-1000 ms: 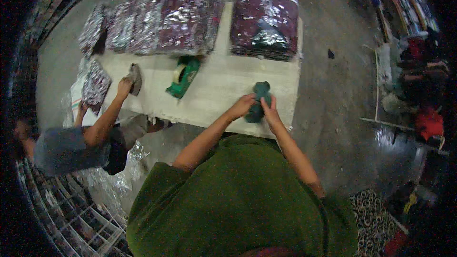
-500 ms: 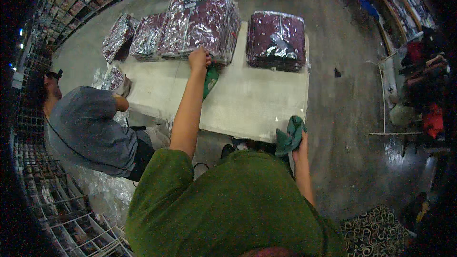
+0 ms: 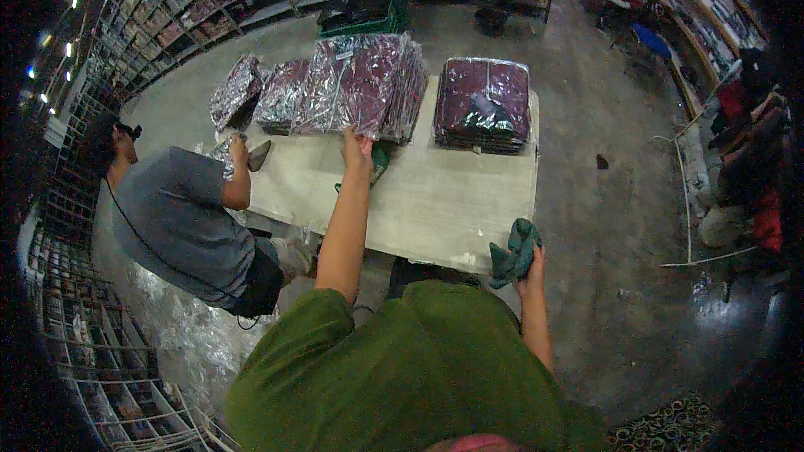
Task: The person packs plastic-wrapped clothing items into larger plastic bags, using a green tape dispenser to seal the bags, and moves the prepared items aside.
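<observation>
Now the left hand (image 3: 358, 147) was at the near edge of the bigger maroon stack (image 3: 362, 88), fingers bent, hold impossible to tell; the right hand (image 3: 534, 265), curled around a green cloth (image 3: 513, 255), was well off to that stack's near right.

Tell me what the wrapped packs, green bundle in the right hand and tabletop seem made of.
Wrapped packs: glossy clear plastic film, judging by crinkles and bright highlights; maroon contents perhaps fabric. Green bundle: probably soft matte cloth, given its folds. Tabletop: possibly wood or laminate, from its flat, pale, matte surface.
</observation>
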Action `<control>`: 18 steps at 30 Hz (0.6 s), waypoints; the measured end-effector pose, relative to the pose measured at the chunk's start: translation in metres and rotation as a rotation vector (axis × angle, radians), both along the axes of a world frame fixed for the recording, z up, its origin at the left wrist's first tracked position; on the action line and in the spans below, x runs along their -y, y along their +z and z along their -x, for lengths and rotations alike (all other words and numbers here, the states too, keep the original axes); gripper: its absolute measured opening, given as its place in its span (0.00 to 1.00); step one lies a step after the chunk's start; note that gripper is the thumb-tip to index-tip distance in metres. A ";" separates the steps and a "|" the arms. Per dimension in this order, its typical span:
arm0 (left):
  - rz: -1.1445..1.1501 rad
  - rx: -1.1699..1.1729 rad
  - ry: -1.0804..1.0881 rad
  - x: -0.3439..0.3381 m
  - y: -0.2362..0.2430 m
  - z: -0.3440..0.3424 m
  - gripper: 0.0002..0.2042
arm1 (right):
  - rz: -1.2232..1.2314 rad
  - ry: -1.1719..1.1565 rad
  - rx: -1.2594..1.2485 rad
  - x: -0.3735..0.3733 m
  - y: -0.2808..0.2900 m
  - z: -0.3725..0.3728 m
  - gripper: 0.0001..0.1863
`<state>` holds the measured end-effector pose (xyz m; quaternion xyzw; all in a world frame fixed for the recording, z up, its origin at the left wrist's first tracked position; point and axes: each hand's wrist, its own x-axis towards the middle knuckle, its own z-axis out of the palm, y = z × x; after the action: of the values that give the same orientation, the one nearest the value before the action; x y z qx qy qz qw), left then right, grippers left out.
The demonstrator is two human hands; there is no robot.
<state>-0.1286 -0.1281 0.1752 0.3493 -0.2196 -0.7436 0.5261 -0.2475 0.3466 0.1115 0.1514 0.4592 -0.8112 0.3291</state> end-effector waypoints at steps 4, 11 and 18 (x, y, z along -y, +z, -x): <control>-0.024 -0.182 -0.148 0.049 -0.003 -0.032 0.23 | -0.008 0.102 0.013 0.000 0.022 -0.015 0.24; 0.190 0.079 -0.264 0.116 0.115 0.039 0.15 | -0.025 0.005 -0.013 -0.024 -0.017 -0.002 0.23; 0.601 0.127 -0.197 0.092 0.251 0.043 0.09 | 0.025 -0.074 -0.035 -0.011 -0.012 -0.011 0.22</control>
<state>-0.1715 -0.2201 0.4266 0.2012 -0.4947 -0.6695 0.5163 -0.2361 0.3580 0.0994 0.1498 0.4488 -0.8309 0.2927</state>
